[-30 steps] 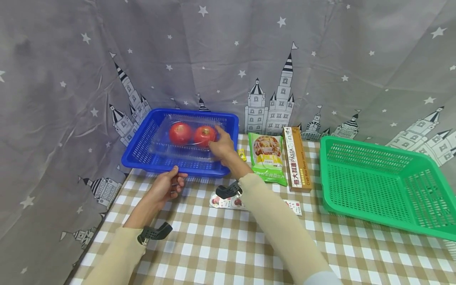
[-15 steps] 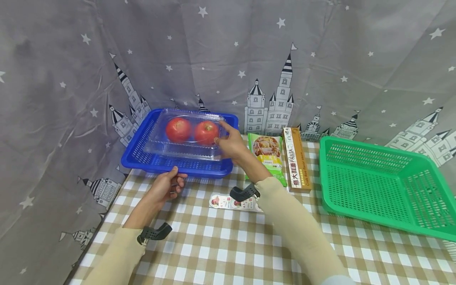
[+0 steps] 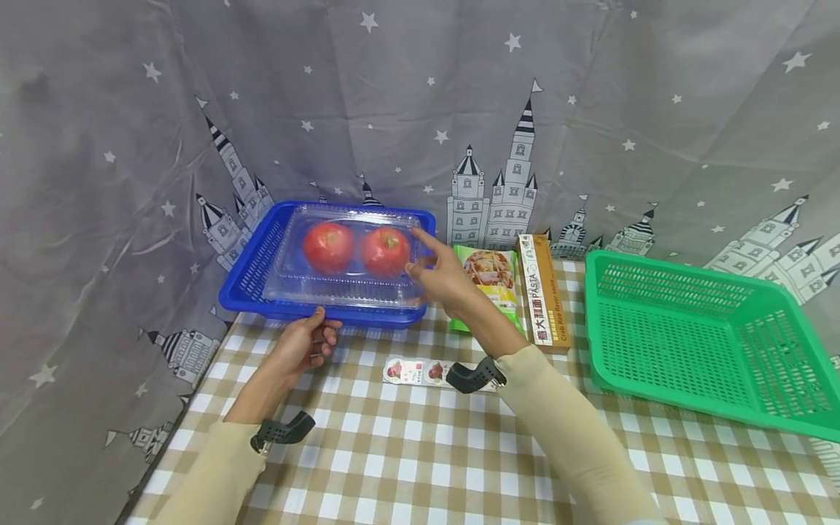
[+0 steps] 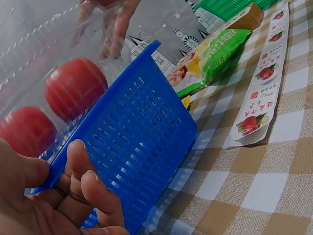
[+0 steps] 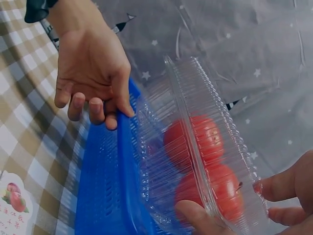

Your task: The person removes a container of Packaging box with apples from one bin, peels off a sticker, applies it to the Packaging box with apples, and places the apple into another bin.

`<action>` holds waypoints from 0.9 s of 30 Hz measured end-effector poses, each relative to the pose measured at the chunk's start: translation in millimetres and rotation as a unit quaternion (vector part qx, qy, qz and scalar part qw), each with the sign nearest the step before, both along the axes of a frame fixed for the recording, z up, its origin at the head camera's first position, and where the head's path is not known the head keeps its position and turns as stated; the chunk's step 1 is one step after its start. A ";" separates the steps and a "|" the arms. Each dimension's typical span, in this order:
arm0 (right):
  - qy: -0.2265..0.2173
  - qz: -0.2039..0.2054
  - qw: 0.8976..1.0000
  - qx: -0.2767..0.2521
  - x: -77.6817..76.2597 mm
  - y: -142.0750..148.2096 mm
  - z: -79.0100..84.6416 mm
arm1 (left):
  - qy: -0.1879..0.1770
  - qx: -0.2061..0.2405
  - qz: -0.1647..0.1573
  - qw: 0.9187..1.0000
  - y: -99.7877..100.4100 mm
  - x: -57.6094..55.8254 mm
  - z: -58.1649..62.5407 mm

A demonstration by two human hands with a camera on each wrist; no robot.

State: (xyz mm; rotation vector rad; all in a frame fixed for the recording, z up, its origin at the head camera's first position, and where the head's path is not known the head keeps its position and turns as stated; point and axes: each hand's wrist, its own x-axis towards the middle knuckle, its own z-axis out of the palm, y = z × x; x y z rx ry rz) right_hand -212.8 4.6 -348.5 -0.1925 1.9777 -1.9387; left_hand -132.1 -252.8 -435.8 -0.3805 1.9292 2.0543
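My left hand (image 3: 302, 346) grips the near rim of a blue plastic basket (image 3: 252, 273), thumb on top and fingers beneath. My right hand (image 3: 449, 281) holds the right end of a clear plastic clamshell box (image 3: 328, 290), with its thumb on the near side and fingers on the far side. Two round red fruits (image 3: 328, 248) lie side by side inside the box. The box overlaps the basket in the head view and is tilted in the right wrist view. In the left wrist view, the left thumb (image 4: 34, 171) presses over the rim.
Right of the basket lie a green and yellow food packet (image 3: 488, 273), partly behind the right hand, and a brown and white pasta box (image 3: 543, 292). A green basket (image 3: 676, 343) stands further right. A fruit label strip (image 3: 410, 372) lies on the checked tablecloth (image 3: 380, 445).
My right hand has raised the clear box inside the blue basket's outline and shifted slightly right with it. My left hand has kept its grip on the basket rim.
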 end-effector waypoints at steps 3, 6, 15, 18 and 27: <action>-0.006 -0.002 1.000 -0.013 6.3 8.9 0.7 | 0.002 0.001 -0.002 1.000 0.6 -0.3 -1.2; -0.012 -0.007 0.999 -0.033 11.3 17.9 1.5 | 0.003 -0.001 -0.002 1.000 0.3 -0.6 -2.1; 0.004 -0.002 0.999 -0.034 22.4 44.1 -1.5 | 0.010 0.008 0.004 1.000 -0.2 -0.6 -3.4; 0.005 0.001 0.999 -0.035 27.1 51.4 -1.8 | 0.015 0.003 0.004 1.000 -0.3 -0.8 -4.0; 0.009 -0.002 0.999 -0.049 47.7 76.6 -2.7 | 0.007 -0.023 0.017 1.000 1.4 -1.1 -4.4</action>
